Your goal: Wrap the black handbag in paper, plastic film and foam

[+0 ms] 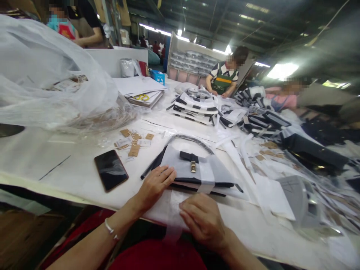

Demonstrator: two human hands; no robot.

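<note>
A handbag with a pale wrapped front, dark edges and a gold clasp lies in front of me, its wrapped handle pointing away. My left hand rests on the bag's lower left corner, fingers stretched out and lying together. Just below the bag, my right hand is closed, its fingertips pinching the side of a translucent strip that hangs over the table's front edge. Another pale translucent band runs down the bag's right half.
A phone and brown tags lie to the left. A large plastic bag bulges behind them. Stacked wrapped bags stand farther back, near a co-worker. A grey tape dispenser and paper scraps are at right.
</note>
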